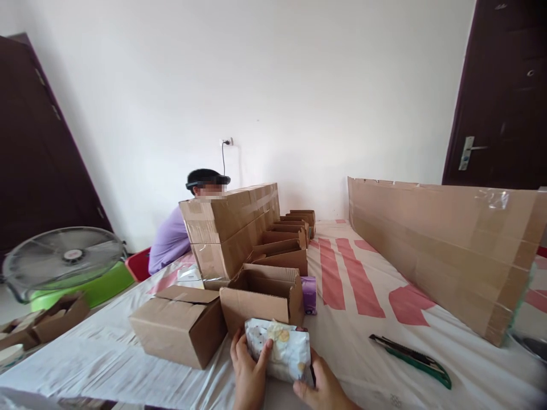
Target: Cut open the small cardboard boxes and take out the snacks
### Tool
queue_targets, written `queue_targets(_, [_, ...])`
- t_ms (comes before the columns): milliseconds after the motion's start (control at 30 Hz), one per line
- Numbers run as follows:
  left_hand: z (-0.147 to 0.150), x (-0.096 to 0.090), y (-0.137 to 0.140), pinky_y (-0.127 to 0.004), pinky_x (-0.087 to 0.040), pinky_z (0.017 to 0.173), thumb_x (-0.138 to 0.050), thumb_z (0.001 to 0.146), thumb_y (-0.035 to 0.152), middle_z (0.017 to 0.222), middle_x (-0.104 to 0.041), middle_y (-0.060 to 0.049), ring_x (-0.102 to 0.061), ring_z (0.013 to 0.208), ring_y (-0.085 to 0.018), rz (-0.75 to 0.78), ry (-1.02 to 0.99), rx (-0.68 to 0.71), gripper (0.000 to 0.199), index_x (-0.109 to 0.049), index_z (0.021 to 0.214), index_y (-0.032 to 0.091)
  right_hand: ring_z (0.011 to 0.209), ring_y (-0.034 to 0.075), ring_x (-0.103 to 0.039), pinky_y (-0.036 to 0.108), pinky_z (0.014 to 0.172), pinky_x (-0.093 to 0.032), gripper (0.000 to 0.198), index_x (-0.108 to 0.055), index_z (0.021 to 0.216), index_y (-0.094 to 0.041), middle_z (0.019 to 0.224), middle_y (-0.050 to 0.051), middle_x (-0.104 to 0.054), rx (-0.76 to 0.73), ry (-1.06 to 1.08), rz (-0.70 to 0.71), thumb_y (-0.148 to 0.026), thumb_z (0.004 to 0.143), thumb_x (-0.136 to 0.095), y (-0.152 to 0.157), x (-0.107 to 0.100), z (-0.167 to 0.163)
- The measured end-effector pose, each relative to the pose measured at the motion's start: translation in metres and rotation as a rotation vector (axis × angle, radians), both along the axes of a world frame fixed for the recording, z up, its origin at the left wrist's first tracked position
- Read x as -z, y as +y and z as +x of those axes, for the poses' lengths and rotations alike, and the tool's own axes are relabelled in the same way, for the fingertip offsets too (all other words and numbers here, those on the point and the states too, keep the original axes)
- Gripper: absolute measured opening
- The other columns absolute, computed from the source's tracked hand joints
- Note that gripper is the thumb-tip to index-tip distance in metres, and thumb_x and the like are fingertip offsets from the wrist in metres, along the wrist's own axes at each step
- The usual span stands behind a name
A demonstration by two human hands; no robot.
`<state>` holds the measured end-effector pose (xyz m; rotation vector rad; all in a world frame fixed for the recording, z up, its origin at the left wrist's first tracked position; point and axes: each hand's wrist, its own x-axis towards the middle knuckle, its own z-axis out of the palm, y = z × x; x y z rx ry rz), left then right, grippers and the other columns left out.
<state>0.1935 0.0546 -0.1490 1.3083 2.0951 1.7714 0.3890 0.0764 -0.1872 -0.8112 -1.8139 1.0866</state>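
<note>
Between my two hands is a white plastic-wrapped packet (280,348) with yellowish patterns, held low over the near edge of the table. My left hand (250,370) grips its left side, thumb across the front. At its lower right corner, my right hand (322,384) has thumb and fingers closed on it. Just beyond the packet stands an open cardboard box (254,304); its inside is mostly hidden. A cardboard box with its flaps folded over (177,324) sits to the left. Against the open box's right side is a purple package (309,295).
Several open boxes (280,253) run back in a row beside a stacked cardboard wall (231,228). A green utility knife (412,361) lies at right, before a long cardboard panel (440,245). Behind the wall sits a person in purple (171,239). A fan (70,256) stands left.
</note>
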Motion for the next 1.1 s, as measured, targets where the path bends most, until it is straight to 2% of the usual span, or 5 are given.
queue_targets(267, [-0.001,0.003,-0.006,-0.053,-0.032,0.112,-0.048,0.08,0.061,0.128,-0.046,-0.014,-0.04,0.13,-0.035,0.016,-0.007,0.002,0.055,-0.043,0.114,0.019,0.116,0.037,-0.058,0.048,0.102,-0.042,0.071,-0.056,0.133,-0.018,0.121,0.016,-0.067,0.044,-0.07,-0.04,-0.033,0.065,-0.069,-0.001,0.005,-0.001])
queue_targets(433, [-0.001,0.001,-0.006,-0.053,-0.032,0.112,-0.049,0.079,0.06,0.127,-0.045,-0.015,-0.041,0.129,-0.035,0.011,0.001,0.009,0.055,-0.044,0.114,0.017,0.124,0.038,-0.052,0.049,0.107,-0.037,0.067,-0.061,0.127,-0.02,0.128,0.014,-0.064,0.066,-0.004,-0.045,-0.037,0.063,-0.072,-0.002,-0.001,-0.003])
queue_targets(700, [-0.002,-0.001,-0.007,-0.053,-0.031,0.112,-0.049,0.08,0.059,0.129,-0.044,-0.016,-0.04,0.13,-0.035,-0.008,0.0,0.022,0.056,-0.043,0.116,0.017,0.134,0.04,-0.041,0.05,0.111,-0.032,0.078,-0.058,0.129,-0.02,0.136,0.014,-0.057,0.088,0.084,-0.071,-0.037,0.056,-0.08,-0.004,-0.015,-0.007])
queue_targets(900, [-0.003,0.002,-0.006,-0.051,-0.032,0.113,-0.05,0.08,0.06,0.133,-0.046,-0.015,-0.04,0.133,-0.035,-0.009,-0.047,0.06,0.059,-0.042,0.12,0.018,0.133,0.038,-0.043,0.05,0.112,-0.03,0.079,-0.052,0.134,-0.018,0.143,0.016,-0.05,0.066,0.029,-0.029,-0.03,0.06,-0.074,-0.007,-0.015,-0.005])
queue_targets(1100, [-0.002,0.0,-0.01,-0.048,-0.034,0.111,-0.048,0.082,0.058,0.135,-0.049,-0.018,-0.043,0.134,-0.034,-0.075,-0.112,0.11,0.063,-0.039,0.128,0.016,0.125,0.038,-0.05,0.052,0.109,-0.034,0.072,-0.055,0.131,-0.017,0.136,0.017,-0.056,0.095,-0.051,-0.001,-0.022,0.06,-0.069,-0.011,-0.011,-0.008])
